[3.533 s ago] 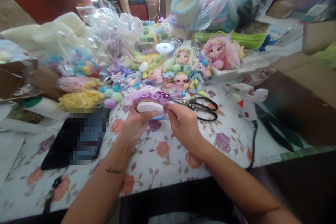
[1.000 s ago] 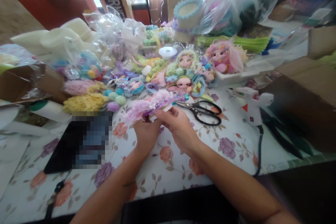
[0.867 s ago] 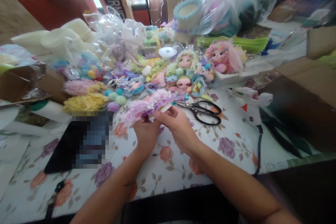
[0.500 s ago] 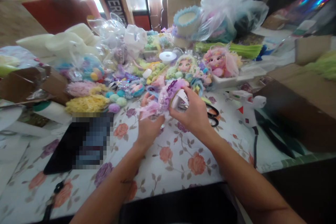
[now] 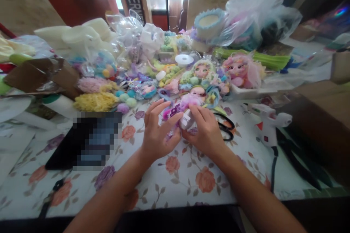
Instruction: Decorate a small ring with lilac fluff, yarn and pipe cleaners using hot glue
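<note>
Right hand (image 5: pixel 205 127) grasping a white-based, purple frilly ornament (image 5: pixel 188 114) by the right edge of its round base. Left hand (image 5: pixel 160 131) at the ornament's other side, fingers spread, index fingertip at the base; cannot tell whether it grips. Ornament sits between both hands, over the white, floral-clothed bench (image 5: pixel 175 185). Labelled base faces the wearer, frills away and leftward; long axis unclear. Just right: black-handled scissors (image 5: pixel 232 134), partly hidden. Farther right: white plastic glue gun (image 5: pixel 269 121).
</note>
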The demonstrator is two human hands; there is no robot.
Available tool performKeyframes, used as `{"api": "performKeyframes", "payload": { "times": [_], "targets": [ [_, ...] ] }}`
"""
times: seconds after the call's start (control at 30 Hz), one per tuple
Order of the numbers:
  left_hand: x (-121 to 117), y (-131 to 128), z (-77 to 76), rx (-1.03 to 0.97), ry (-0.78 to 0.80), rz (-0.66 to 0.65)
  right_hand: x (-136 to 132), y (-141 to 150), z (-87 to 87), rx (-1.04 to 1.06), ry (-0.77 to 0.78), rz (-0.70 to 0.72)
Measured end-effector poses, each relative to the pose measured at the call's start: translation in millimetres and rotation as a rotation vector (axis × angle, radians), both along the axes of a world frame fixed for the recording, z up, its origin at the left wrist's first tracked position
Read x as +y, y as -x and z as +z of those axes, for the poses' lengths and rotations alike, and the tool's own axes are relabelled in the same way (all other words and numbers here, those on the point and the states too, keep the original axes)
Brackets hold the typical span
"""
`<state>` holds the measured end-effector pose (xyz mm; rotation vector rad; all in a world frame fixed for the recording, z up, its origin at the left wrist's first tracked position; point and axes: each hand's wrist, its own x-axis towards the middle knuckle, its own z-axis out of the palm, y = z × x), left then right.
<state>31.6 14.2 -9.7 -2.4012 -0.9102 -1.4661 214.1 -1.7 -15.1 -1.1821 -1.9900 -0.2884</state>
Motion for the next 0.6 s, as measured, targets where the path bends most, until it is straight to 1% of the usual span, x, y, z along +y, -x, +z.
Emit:
{"api": "performKeyframes", "payload": {
  "times": [0.13,0.23,0.43,0.6],
  "targets": [
    [1.0,0.4,-0.2,0.035,-0.006,0.032,-1.1,1.1,0.5,-0.010,-0.004,0.046],
    [0.2,0.7,0.5,0.023,-0.003,0.047,-1.9,1.2,0.9,-0.013,-0.014,0.064],
    [-2.3,2.0,1.1,-0.108,0.006,0.011,-3.3,1.5,1.1,-0.023,-0.047,0.115],
    [-5.4,4.7,2.4,-0.176,-0.013,-0.012,-4.1,3.0,-3.1,0.023,-0.019,0.147]
  ]
}}
